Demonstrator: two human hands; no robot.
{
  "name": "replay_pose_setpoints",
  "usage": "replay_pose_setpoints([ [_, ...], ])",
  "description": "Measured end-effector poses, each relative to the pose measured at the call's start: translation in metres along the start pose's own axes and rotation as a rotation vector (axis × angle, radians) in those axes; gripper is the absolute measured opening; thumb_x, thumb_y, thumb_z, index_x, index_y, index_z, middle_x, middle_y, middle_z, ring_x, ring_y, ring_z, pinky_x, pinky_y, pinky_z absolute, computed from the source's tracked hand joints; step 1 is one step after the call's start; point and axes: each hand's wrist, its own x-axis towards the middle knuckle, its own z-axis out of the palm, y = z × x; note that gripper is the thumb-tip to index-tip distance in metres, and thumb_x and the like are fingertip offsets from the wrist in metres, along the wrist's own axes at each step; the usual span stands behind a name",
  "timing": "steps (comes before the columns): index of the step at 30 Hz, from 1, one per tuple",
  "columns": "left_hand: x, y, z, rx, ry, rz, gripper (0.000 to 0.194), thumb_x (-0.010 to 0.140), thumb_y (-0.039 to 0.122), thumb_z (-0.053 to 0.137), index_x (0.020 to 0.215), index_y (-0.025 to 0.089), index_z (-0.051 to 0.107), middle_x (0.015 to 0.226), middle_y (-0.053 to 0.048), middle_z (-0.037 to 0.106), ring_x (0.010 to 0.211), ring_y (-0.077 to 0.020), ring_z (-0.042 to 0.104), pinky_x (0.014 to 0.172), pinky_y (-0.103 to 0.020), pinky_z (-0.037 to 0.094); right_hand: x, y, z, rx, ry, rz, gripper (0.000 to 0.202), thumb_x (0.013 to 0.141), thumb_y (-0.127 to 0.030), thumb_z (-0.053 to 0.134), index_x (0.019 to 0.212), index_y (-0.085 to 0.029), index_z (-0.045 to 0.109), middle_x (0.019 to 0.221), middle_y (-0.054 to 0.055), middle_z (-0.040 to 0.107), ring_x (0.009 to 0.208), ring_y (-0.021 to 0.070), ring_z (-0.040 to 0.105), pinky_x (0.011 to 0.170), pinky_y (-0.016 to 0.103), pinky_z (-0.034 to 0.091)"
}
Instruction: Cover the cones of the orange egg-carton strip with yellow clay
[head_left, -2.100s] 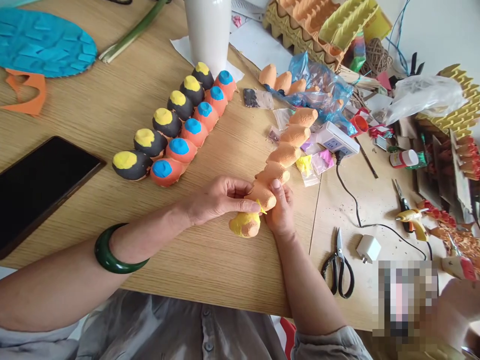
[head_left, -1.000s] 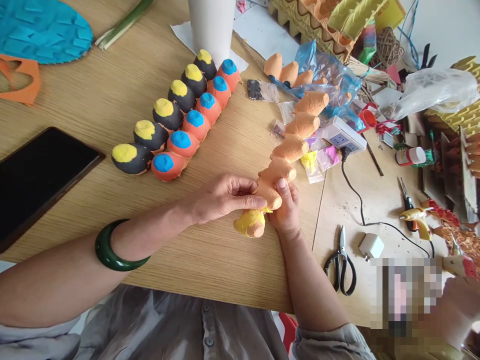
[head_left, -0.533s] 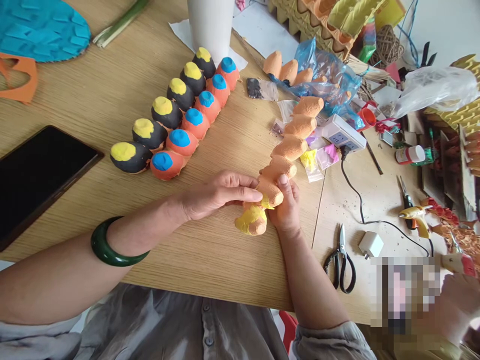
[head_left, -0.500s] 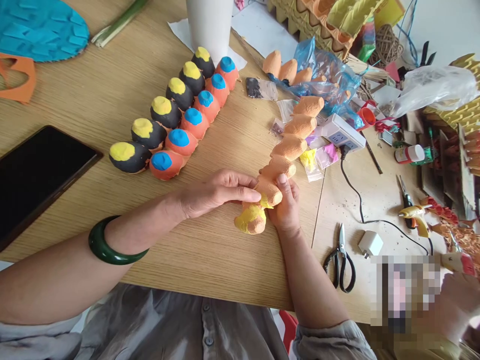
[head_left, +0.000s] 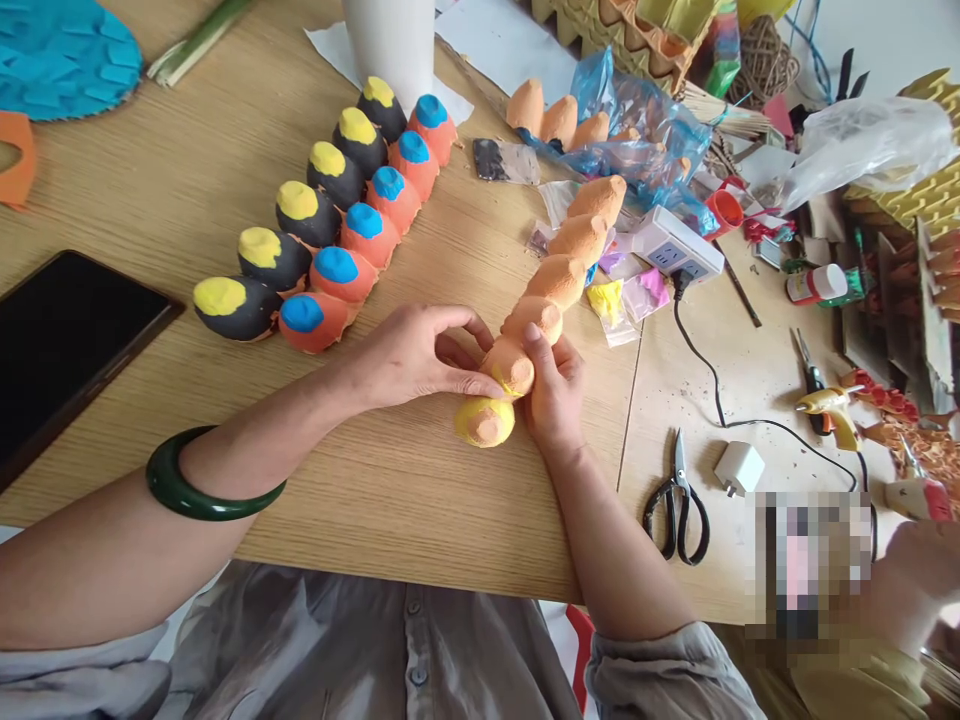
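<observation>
An orange egg-carton strip [head_left: 562, 281] slants away from me above the table. Around its nearest cup is a layer of yellow clay [head_left: 468, 417], and some yellow also shows at the edge of the second cup. My right hand [head_left: 556, 395] grips the strip from the right, thumb on top near the third cup. From the left, my left hand [head_left: 405, 360] has its thumb pressed at the second cup's near edge, fingers curled over its far side; some fingertips are hidden. A second egg-carton piece [head_left: 319, 262] at the left has black cups topped yellow and red-orange cups topped blue.
Scissors [head_left: 679, 505], a white charger [head_left: 739, 468] and a power strip [head_left: 679, 245] lie right. Small clay bags [head_left: 619, 312] and a blue plastic bag [head_left: 637, 120] lie beyond the strip. A black tablet [head_left: 71, 350] is left, a white cup [head_left: 390, 45] behind. Another person [head_left: 847, 640] sits right.
The near end of the strip has turned, its cup tips now facing me more. My left fingers have moved from lying along the strip to curling around the second cup. The view has shifted slightly.
</observation>
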Motion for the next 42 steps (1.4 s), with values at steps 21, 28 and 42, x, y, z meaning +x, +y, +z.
replay_pose_setpoints([
  [21,-0.005,-0.002,0.024,-0.049,0.08,0.069,0.057,0.078,0.034,0.085,0.131,0.018,0.071,0.112,-0.008,0.082,0.102,-0.0282,0.079,0.091,-0.041,0.065,-0.007,0.001,0.018,-0.184,0.279,-0.137,0.035,0.085,-0.05,0.076,0.075,-0.021,0.059,0.066,-0.006,0.056,0.061,0.0093,0.049,0.057,0.025,0.043],
  [28,-0.003,0.008,0.019,-0.232,-0.031,0.001,0.061,0.076,0.029,0.084,0.133,0.016,0.068,0.117,-0.009,0.08,0.109,-0.0295,0.077,0.094,-0.042,0.065,-0.006,-0.002,0.015,-0.164,0.218,-0.11,0.033,0.09,-0.049,0.072,0.077,-0.022,0.057,0.069,-0.004,0.054,0.062,0.0103,0.049,0.057,0.026,0.042],
  [42,-0.014,0.006,0.035,0.092,0.172,0.064,0.055,0.088,0.047,0.077,0.136,0.022,0.069,0.119,-0.006,0.08,0.106,-0.0269,0.077,0.094,-0.036,0.063,-0.007,0.001,0.018,-0.235,0.258,-0.112,0.038,0.09,-0.055,0.071,0.075,-0.024,0.054,0.065,-0.005,0.051,0.06,0.0106,0.047,0.055,0.027,0.04],
])
